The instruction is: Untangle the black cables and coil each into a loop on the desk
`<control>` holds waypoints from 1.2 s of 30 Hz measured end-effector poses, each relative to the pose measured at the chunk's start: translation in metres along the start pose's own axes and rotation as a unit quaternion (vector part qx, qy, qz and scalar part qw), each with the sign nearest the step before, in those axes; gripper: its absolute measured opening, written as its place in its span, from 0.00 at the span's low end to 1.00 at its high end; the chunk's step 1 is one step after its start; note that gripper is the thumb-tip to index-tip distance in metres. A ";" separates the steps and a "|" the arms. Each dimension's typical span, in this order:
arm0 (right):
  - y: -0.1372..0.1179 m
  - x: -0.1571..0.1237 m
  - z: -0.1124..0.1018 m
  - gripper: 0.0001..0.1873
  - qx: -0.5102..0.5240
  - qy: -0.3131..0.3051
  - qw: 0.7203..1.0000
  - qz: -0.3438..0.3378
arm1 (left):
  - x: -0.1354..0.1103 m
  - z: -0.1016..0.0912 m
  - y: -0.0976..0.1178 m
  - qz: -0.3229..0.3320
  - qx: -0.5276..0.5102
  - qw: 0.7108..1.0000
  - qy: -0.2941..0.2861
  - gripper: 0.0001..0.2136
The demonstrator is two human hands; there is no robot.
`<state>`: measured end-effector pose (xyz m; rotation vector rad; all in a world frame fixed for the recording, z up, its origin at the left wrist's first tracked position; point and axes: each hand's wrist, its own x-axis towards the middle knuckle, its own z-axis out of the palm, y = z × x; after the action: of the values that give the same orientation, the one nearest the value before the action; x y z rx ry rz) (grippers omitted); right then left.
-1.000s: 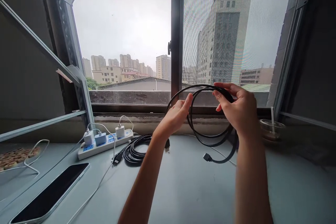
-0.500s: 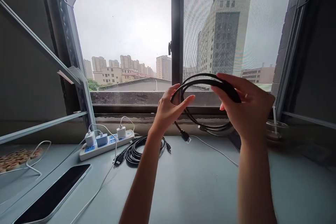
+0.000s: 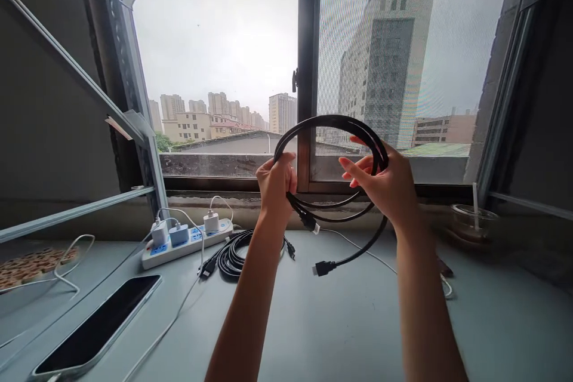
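Note:
A black HDMI cable (image 3: 333,122) is held up in a loop of several turns above the desk. My left hand (image 3: 276,182) is closed round the loop's left side. At the right side, my right hand (image 3: 385,182) has the loop in the crook between thumb and fingers, with the fingertips apart and pointing inward. One plug (image 3: 324,268) dangles below the loop on a short tail. Another plug (image 3: 308,223) hangs just under my left hand. A second coiled black cable (image 3: 230,256) lies on the desk, partly behind my left forearm.
A white power strip (image 3: 188,246) with chargers plugged in stands at the back left. In front of it lies a phone (image 3: 98,328). White cords (image 3: 170,319) cross the desk (image 3: 340,334). A lidded cup (image 3: 474,224) with a straw stands back right, near the window frame (image 3: 308,83).
The loop has opened into a rounder ring. My left hand has closed on it, and my right hand has moved left and down with its fingers turned inward. One plug now hangs lower, between my hands.

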<state>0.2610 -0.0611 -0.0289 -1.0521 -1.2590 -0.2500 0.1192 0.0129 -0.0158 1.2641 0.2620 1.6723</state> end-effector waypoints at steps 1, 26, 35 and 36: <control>-0.002 0.000 -0.001 0.19 0.028 0.007 0.999 0.016 | -0.003 0.003 0.001 -0.008 -0.015 1.000 -0.008 0.21; -0.017 -0.001 0.001 0.15 0.155 0.062 0.980 0.108 | -0.016 0.018 0.001 -0.077 -0.088 0.993 0.024 0.19; -0.049 -0.009 -0.026 0.13 0.351 0.165 0.909 0.156 | -0.028 0.027 -0.032 -0.140 0.147 0.975 -0.090 0.14; -0.050 -0.010 -0.024 0.13 0.355 0.181 0.906 0.143 | -0.029 0.027 -0.032 -0.150 0.172 0.967 -0.112 0.16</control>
<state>0.2392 -0.1099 -0.0106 -0.5057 -0.7415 0.2292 0.1594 -0.0044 -0.0434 1.5692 0.5950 1.2473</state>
